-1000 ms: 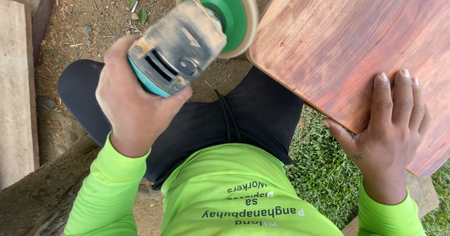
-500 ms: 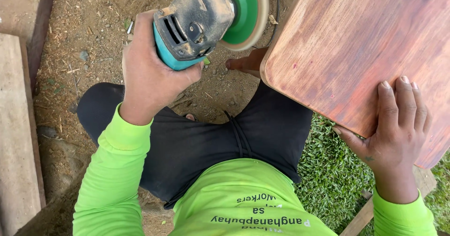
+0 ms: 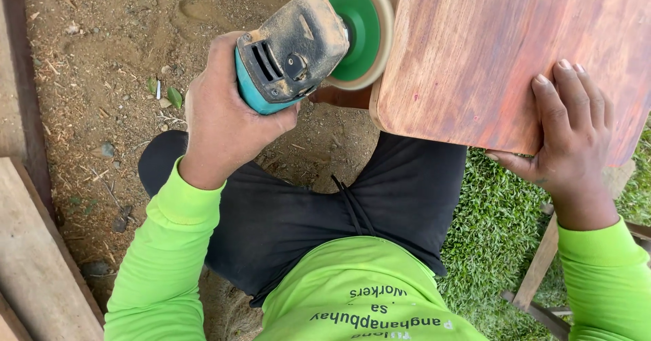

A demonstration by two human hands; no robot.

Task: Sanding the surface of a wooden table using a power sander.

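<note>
My left hand [image 3: 227, 121] grips a dusty teal and grey angle grinder [image 3: 293, 51]. Its green backing pad with a tan sanding disc [image 3: 363, 32] sits right against the left edge of a reddish-brown wooden board [image 3: 495, 49]. My right hand [image 3: 569, 134] lies flat on the board's near right part, fingers spread on top and thumb under the edge. I wear bright green long sleeves and dark trousers, seen below.
Bare dirt ground [image 3: 115, 63] with small stones and leaves lies at the left. Weathered wooden planks [image 3: 34, 246] run along the left edge. Green turf [image 3: 498, 246] and a thin wooden frame piece [image 3: 539, 270] are at the lower right.
My left hand has swung the grinder to the right until the disc meets the board's left edge. My right hand stays on the board, and the view has shifted.
</note>
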